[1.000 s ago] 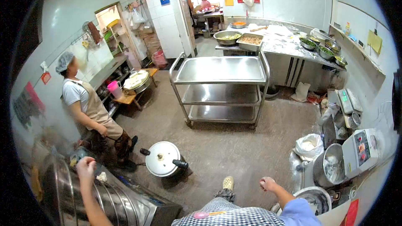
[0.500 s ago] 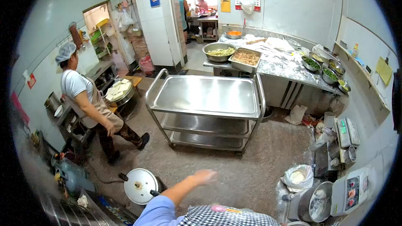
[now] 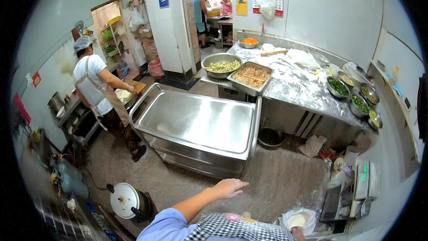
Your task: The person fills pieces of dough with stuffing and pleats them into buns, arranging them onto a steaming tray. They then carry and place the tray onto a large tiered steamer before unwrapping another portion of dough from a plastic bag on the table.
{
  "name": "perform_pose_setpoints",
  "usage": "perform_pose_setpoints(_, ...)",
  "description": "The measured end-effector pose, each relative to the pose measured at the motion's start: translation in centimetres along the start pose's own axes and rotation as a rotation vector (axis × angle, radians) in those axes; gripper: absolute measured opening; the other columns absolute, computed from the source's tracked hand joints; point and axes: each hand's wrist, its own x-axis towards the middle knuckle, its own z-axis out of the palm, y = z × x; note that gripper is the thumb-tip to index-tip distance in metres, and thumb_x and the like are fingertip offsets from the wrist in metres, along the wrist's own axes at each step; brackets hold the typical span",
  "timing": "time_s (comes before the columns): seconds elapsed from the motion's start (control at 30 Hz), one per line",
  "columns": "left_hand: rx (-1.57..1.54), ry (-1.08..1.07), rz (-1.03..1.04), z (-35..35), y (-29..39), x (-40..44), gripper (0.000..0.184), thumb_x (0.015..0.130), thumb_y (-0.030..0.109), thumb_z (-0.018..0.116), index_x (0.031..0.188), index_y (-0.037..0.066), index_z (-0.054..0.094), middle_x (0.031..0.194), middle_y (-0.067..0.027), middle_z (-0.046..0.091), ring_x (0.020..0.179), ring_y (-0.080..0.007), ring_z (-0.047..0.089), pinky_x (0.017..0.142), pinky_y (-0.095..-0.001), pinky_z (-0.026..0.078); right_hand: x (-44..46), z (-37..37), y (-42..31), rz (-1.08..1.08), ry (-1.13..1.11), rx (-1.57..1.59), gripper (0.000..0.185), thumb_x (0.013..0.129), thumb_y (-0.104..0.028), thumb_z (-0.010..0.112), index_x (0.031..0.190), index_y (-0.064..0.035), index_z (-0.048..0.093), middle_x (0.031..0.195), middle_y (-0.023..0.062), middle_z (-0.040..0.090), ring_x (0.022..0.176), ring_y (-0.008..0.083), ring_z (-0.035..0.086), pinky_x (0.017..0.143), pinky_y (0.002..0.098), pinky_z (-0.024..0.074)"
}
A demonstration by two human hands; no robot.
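Observation:
My left hand (image 3: 229, 188) is stretched out over the floor, just in front of the steel trolley (image 3: 196, 122). Its fingers are extended and nothing is in them. The trolley has a bare top tray and lower shelves. Only a small part of my right hand (image 3: 297, 233) shows at the bottom edge, by a plastic bag of white powder (image 3: 299, 219); its fingers are not clear. A checked apron (image 3: 236, 230) covers my front, with a blue sleeve on my left arm.
A co-worker (image 3: 96, 80) stands left beside a pan of white slabs (image 3: 122, 93). The floured worktable (image 3: 296, 76) carries a bowl of chopped greens (image 3: 223, 66), a tray of brown filling (image 3: 252, 78) and several smaller bowls. A lidded pot (image 3: 125, 201) sits on the floor.
My view has shifted, and the trolley appears closer and angled. My left hand is further right in view. My right hand has appeared at the bottom. The co-worker now reaches toward the pan.

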Motion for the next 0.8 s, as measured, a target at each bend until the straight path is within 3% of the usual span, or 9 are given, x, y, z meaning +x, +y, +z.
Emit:
perform_pose_setpoints(0.13, 0.013, 0.103, -0.115, -1.8, -0.2, 3.6, 0.036, 0.083, 0.019, 0.055, 0.117, 0.007, 0.052, 0.089, -0.0130, 0.060, 0.086, -0.0289, 0.057, 0.075, -0.0394, 0.046, 7.4, -6.9, -7.6, -0.141, 0.058, -0.075, 0.016, 0.087, -0.014, 0.042, 0.096, -0.0038, 0.050, 0.061, 0.0097, 0.053, 0.046, 0.0228, 0.057, 0.036, 0.0389, 0.0498)
perform_pose_setpoints(0.27, 0.020, 0.160, -0.141, -3.9, -1.2, 6.4, 0.033, 0.083, 0.019, 0.056, 0.113, 0.007, 0.055, 0.087, -0.0132, 0.061, 0.082, -0.0293, 0.058, 0.070, -0.0388, 0.047, 8.6, -8.3, -12.4, -0.209, 0.157, -0.038, 0.014, 0.088, -0.014, 0.042, 0.095, -0.0038, 0.049, 0.061, 0.0095, 0.053, 0.044, 0.0216, 0.055, 0.035, 0.0368, 0.0484)
perform_pose_setpoints(0.33, 0.004, 0.210, -0.114, -4.8, -2.2, 7.2, 0.032, 0.083, 0.019, 0.056, 0.112, 0.007, 0.055, 0.087, -0.0138, 0.061, 0.081, -0.0297, 0.059, 0.070, -0.0389, 0.047, 9.6, -7.6, -11.1, -0.150, 0.130, -0.026, 0.015, 0.088, -0.015, 0.042, 0.096, -0.0035, 0.049, 0.062, 0.0090, 0.053, 0.042, 0.0215, 0.054, 0.032, 0.0371, 0.0472)
perform_pose_setpoints(0.4, 0.017, 0.251, -0.080, -5.2, -3.9, 8.2, 0.030, 0.083, 0.018, 0.056, 0.111, 0.007, 0.056, 0.086, -0.0139, 0.061, 0.080, -0.0301, 0.059, 0.070, -0.0389, 0.047, 9.6, -6.4, -7.7, -0.083, 0.046, 0.001, 0.021, 0.090, -0.020, 0.045, 0.100, -0.0038, 0.052, 0.070, 0.0100, 0.056, 0.055, 0.0230, 0.058, 0.045, 0.0378, 0.0497)
perform_pose_setpoints(0.43, 0.018, 0.252, -0.082, -5.6, -4.6, 8.7, 0.030, 0.082, 0.017, 0.056, 0.111, 0.007, 0.056, 0.085, -0.0138, 0.061, 0.080, -0.0302, 0.059, 0.070, -0.0390, 0.047, 8.6, -5.3, -7.3, -0.040, 0.022, -0.012, 0.021, 0.090, -0.021, 0.046, 0.099, -0.0038, 0.052, 0.070, 0.0100, 0.056, 0.055, 0.0228, 0.059, 0.046, 0.0375, 0.0497)
perform_pose_setpoints(0.53, -0.010, 0.269, -0.112, -7.5, -5.7, 9.6, 0.030, 0.081, 0.015, 0.057, 0.111, 0.007, 0.057, 0.085, -0.0133, 0.061, 0.079, -0.0295, 0.059, 0.069, -0.0388, 0.047, 6.8, -0.8, -8.8, 0.051, -0.051, -0.076, 0.020, 0.089, -0.021, 0.047, 0.097, -0.0035, 0.053, 0.071, 0.0102, 0.056, 0.057, 0.0223, 0.059, 0.048, 0.0367, 0.0497)
perform_pose_setpoints(0.8, -0.009, 0.278, -0.147, -8.6, -10.2, 10.4, 0.025, 0.081, 0.015, 0.057, 0.105, 0.007, 0.061, 0.084, -0.0111, 0.063, 0.076, -0.0269, 0.060, 0.066, -0.0366, 0.048, 4.7, 4.7, -16.1, 0.037, -0.140, -0.193, 0.021, 0.088, -0.023, 0.049, 0.089, -0.0029, 0.054, 0.072, 0.0105, 0.058, 0.062, 0.0209, 0.059, 0.052, 0.0345, 0.0496)
